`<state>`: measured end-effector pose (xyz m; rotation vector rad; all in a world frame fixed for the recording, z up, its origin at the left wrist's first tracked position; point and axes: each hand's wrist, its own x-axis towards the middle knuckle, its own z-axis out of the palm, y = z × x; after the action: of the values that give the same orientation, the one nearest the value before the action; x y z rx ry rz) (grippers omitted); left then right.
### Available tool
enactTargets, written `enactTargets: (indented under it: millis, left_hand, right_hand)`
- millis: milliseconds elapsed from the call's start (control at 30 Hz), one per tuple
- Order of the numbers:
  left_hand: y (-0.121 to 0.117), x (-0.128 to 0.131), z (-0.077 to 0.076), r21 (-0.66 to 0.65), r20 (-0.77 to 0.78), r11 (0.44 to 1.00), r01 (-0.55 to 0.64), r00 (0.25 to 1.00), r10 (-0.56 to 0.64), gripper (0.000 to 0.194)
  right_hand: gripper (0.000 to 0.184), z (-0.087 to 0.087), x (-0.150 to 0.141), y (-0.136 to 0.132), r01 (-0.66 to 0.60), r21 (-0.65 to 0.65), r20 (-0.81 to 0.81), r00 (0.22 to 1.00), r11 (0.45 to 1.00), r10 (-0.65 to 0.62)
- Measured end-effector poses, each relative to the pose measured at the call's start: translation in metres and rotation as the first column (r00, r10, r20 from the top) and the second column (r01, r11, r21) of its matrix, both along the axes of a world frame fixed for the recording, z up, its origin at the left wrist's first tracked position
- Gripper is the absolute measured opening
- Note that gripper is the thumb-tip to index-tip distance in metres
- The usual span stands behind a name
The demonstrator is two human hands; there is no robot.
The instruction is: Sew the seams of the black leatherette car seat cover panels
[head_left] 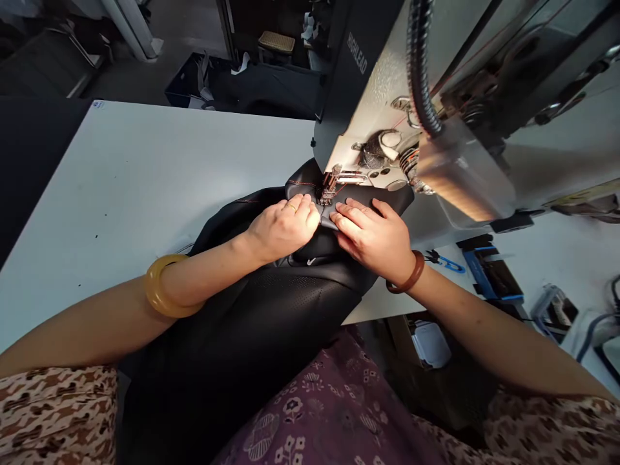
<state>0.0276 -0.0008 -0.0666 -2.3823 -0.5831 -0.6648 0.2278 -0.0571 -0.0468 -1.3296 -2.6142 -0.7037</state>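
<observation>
We had one white table [159, 174] stretching left of our fingers [353, 216], with one navy bin [177, 81] and one woven-topped stool [276, 42] well beyond them. One sewing machine [372, 97] stood just past the fingertips, one blue tool [450, 265] to their right. We counted two hands on one black material [290, 316], lying beneath the fingers: the left hand [283, 226] curled tight on it, the right hand [375, 236] spread flat
</observation>
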Motion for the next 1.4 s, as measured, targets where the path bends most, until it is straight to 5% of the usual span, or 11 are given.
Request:
enactTargets:
  millis: [333, 600, 833, 1133, 1400]
  left_hand:
    - [-0.013, 0.013, 0.003, -0.149, -0.004, 0.979, -0.14, 0.99, 0.141, 0.032]
    - [-0.017, 0.017, 0.011, -0.286, -0.12, 0.924, -0.254, 0.966, 0.229, 0.039]
    - [-0.019, 0.021, 0.01, -0.253, -0.15, 0.917, -0.309, 0.949, 0.278, 0.041]
    - [-0.023, 0.003, -0.005, -0.181, 0.052, 0.982, -0.057, 0.996, 0.068, 0.029]
    - [-0.016, 0.009, -0.01, -0.084, 0.107, 0.994, -0.073, 0.991, 0.081, 0.028]
  right_hand:
    - [0.035, 0.002, 0.01, 0.014, 0.054, -0.166, -0.054, 0.997, 0.985, -0.064]
    - [0.036, 0.004, 0.012, 0.02, 0.004, -0.197, -0.093, 0.995, 0.98, -0.022]
    - [0.028, 0.005, 0.009, 0.024, -0.073, -0.134, -0.155, 0.987, 0.988, 0.052]
    - [0.032, -0.005, 0.004, 0.006, -0.087, -0.089, -0.107, 0.991, 0.992, 0.077]
    - [0.028, -0.008, 0.013, 0.018, -0.096, -0.082, -0.191, 0.978, 0.992, 0.079]
